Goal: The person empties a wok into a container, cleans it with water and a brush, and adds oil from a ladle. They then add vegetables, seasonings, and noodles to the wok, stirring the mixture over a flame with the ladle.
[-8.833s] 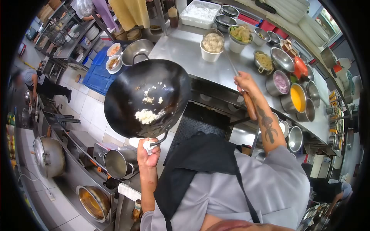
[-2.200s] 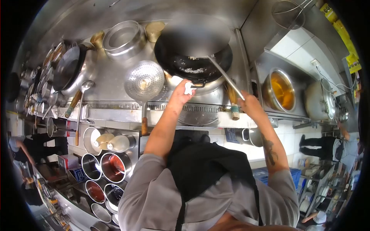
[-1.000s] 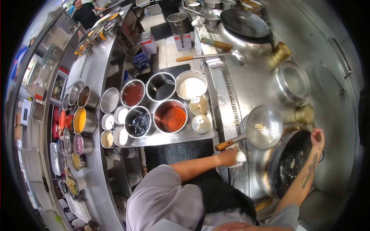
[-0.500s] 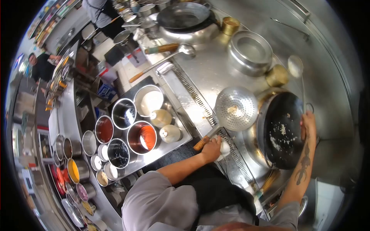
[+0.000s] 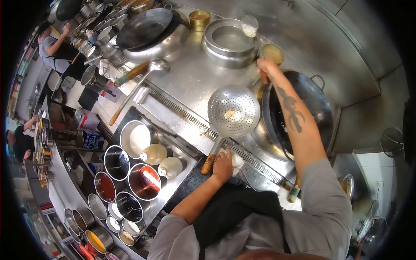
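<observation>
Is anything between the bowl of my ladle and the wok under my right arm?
Yes, in this view the brass-coloured container stands between the ladle bowl and the wok. Your right hand is there too, gripping the ladle's handle.

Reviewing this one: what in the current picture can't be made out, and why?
- Head view: much of the inside of the wok, hidden by the right forearm.
- Head view: whether the left hand grips the white cloth; its back hides the palm.
- Head view: what the pale stuff in the ladle is; too small.
- Head view: the full shape of the dark pan at top left, cut off by the top edge.
</observation>
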The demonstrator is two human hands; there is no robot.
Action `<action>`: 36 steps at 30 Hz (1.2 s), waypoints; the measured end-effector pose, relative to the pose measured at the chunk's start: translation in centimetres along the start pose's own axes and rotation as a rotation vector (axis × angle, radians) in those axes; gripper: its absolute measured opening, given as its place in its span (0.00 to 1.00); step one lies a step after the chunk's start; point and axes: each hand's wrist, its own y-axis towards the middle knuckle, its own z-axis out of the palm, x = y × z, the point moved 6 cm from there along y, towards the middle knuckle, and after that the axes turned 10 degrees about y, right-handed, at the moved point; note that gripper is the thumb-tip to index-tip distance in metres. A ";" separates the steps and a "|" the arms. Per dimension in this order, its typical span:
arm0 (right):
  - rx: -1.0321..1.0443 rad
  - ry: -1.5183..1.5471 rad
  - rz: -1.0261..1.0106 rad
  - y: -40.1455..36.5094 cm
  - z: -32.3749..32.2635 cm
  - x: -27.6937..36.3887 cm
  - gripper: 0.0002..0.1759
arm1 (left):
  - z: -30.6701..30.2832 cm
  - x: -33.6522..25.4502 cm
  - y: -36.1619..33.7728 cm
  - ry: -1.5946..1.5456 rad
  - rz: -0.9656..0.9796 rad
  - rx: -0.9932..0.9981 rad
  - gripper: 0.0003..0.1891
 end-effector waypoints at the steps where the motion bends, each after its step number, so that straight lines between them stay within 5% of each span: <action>1: -0.040 -0.052 0.019 -0.1 1.7 0.4 0.09 | 0.3 -0.1 0.0 0.006 -0.001 0.028 0.39; 5: 0.157 -0.005 0.241 2.8 5.1 -1.7 0.06 | -2.7 -0.2 0.0 -0.008 -0.007 0.086 0.41; 8: 0.597 1.516 0.320 -0.7 5.0 1.4 0.04 | -6.3 -0.5 0.1 -0.026 -0.003 0.004 0.41; 11: 0.609 1.732 0.496 -2.0 3.1 2.6 0.12 | -9.1 -1.5 1.3 -0.220 0.050 -0.096 0.38; 13: 0.653 1.793 0.515 -4.7 1.0 3.5 0.23 | -11.8 -4.4 2.3 -0.351 0.256 -0.224 0.33; 18: 0.748 1.779 0.413 -14.6 -6.2 4.8 0.25 | -17.1 -14.6 4.0 -0.443 0.661 -0.384 0.30; 19: 0.766 1.766 0.390 -16.8 -7.9 4.7 0.24 | -17.4 -16.4 4.1 -0.406 0.690 -0.462 0.22; 22: 0.693 1.695 0.352 -24.4 -12.5 3.8 0.24 | -13.9 -21.4 5.2 -0.290 0.813 -0.191 0.12; 23: 0.648 1.673 0.350 -26.8 -14.2 2.9 0.23 | -13.8 -22.6 4.8 -0.157 0.903 -0.260 0.07; 32: 0.333 1.184 0.443 -36.4 -24.8 -7.7 0.14 | -14.6 -25.3 3.3 -0.363 0.712 -0.410 0.07; 36: -0.019 0.469 0.214 -39.0 -28.1 -8.5 0.08 | -11.9 -25.2 4.8 -0.355 0.621 -0.319 0.08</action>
